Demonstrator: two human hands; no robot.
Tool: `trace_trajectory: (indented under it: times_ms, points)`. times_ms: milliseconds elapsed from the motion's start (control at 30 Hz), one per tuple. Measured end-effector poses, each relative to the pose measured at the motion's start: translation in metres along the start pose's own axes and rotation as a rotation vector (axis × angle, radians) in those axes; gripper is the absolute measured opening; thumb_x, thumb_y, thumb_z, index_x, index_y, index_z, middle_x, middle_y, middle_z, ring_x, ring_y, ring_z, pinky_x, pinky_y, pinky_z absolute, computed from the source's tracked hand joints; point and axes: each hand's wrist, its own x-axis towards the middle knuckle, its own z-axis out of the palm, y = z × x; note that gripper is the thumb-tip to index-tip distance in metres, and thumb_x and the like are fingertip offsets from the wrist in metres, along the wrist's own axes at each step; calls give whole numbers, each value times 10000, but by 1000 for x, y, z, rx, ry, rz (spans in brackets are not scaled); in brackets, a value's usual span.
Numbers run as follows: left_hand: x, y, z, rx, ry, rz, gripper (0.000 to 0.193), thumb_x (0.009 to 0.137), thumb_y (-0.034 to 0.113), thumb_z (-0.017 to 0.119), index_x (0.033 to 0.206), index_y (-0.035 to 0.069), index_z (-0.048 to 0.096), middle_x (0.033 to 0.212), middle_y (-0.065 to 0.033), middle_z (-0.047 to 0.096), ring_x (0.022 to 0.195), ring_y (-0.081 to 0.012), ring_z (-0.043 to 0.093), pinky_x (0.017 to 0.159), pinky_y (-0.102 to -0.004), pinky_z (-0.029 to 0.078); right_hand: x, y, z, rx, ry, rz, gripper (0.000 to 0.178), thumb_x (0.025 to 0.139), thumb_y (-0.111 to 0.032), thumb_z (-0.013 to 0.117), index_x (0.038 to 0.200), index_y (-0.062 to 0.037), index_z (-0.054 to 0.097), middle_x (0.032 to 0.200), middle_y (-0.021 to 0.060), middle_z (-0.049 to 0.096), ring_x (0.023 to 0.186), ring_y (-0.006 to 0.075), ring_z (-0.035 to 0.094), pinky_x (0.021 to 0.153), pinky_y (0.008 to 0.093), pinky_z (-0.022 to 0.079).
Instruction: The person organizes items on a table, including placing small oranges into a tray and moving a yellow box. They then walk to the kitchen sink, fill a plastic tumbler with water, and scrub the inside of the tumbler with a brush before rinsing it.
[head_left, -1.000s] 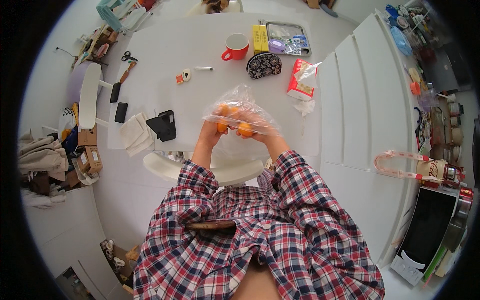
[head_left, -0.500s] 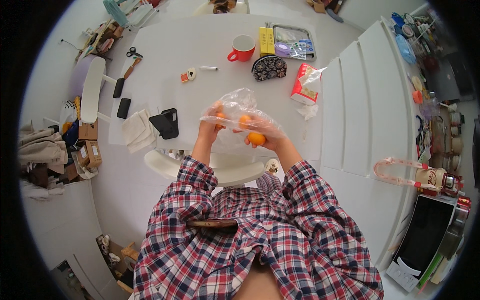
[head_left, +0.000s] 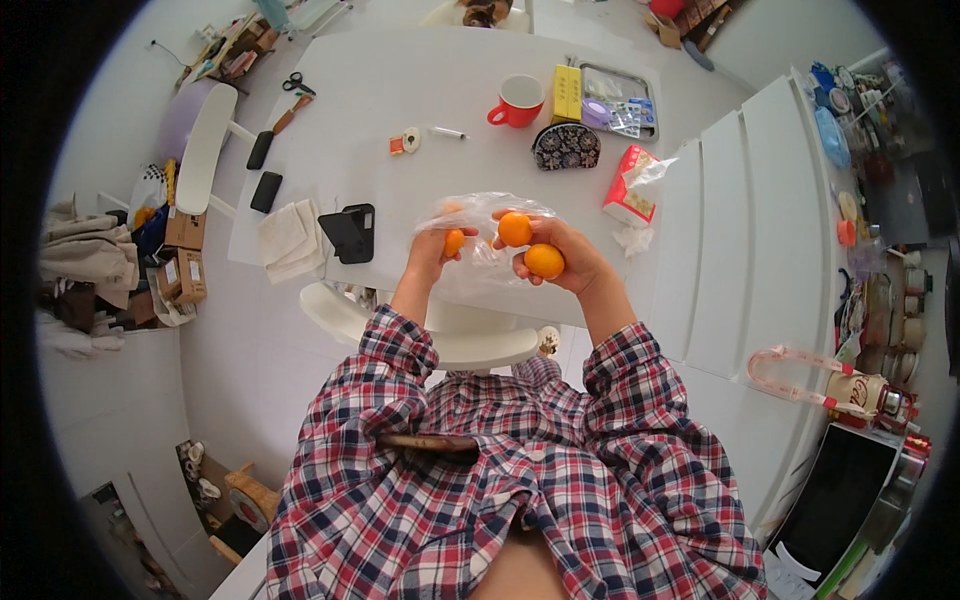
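Note:
Above the table's near edge, my left hand [head_left: 428, 252] is closed round a small orange tangerine [head_left: 454, 242] and the side of a clear plastic bag [head_left: 490, 203]. Another tangerine [head_left: 450, 208] shows blurrily through the film, just beyond those fingers. My right hand [head_left: 580, 258] is closed on two tangerines: one [head_left: 515, 229] at the fingertips and a second [head_left: 545, 262] nearer the palm. The bag's thin film hangs between and behind both hands, and its opening is hard to make out.
On the white table [head_left: 400, 90] stand a red mug [head_left: 517, 103], a dark floral pouch [head_left: 566, 147], a metal tray [head_left: 648, 125] and a red tissue pack [head_left: 628, 187]. To the left lie a black phone stand [head_left: 350, 235], a folded cloth [head_left: 290, 240] and scissors [head_left: 298, 84]. A white chair [head_left: 490, 348] stands below my hands.
My right hand has come out from under the bag's film with two tangerines, which now show plainly. The bag has sunk and bunched up between my hands. The view has shifted slightly.

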Motion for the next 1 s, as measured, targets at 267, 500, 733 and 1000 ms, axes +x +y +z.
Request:
trace_trajectory:
  times_ms: [267,500,733,1000]
  points:
    - [-44,-2,-4,-267,-684,-98,463,899,426,498,1105,17,571,840,-116,644,591,-132,569,428,-223,418,48,9,1,-116,536,-188,315,951,-279,538,1193,-78,533,1018,105,608,691,138,590,518,239,504]
    - [-67,-14,35,-1143,-258,-168,523,905,481,538,1214,59,564,1225,-169,570,1032,-280,587,840,-395,526,54,49,45,-841,808,-727,264,909,-180,567,1138,-49,562,1015,146,582,862,258,590,753,362,490]
    - [-60,-42,16,-1576,-540,-154,491,879,541,563,1120,116,608,1350,-103,497,1243,-315,467,1078,-551,321,49,71,70,-1375,843,-836,240,864,-134,593,1078,-36,638,1034,165,592,975,320,536,904,429,407]
    - [-82,-20,0,-1238,-547,91,497,867,586,556,1035,132,668,1435,-68,420,1266,-332,449,1079,-641,277,59,52,8,-1196,605,-678,96,834,-56,573,847,6,644,822,166,639,785,339,633,690,399,503]
